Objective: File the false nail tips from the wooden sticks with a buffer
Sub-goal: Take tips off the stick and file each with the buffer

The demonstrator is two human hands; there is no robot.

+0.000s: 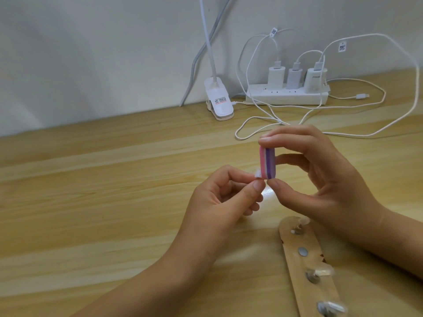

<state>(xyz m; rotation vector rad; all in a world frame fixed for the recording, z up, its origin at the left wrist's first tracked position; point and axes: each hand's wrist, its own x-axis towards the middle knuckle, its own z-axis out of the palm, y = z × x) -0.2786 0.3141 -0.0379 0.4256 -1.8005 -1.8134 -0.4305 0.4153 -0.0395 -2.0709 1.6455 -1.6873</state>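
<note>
Two bare hands hover close together above a pale, wood-grained surface (114, 202). The left hand (219, 200) has its fingers curled in, thumb and forefinger pinching a small translucent false nail tip (258, 175), of which only the upper end shows above the thumb. The right hand (325, 179) grips a small block buffer striped pink, white and purple (267, 162), held upright: the forefinger presses its top end, the thumb its bottom end, and the middle finger lies behind it. The nail tip touches the pink face of the buffer near its lower end, just above where the two thumbs nearly meet. At the bottom right, partly under the right forearm, a flat wooden stick (302, 275) lies on the surface with a row of round mounts; several bear clear nail tips and one shows as a bare grey disc (302, 252). Well behind the hands, by the wall, stand a white clip-on lamp (218, 101) and a white power strip (286, 97) holding three white chargers (276, 76), with white cables (362, 96) looping over the surface.
</note>
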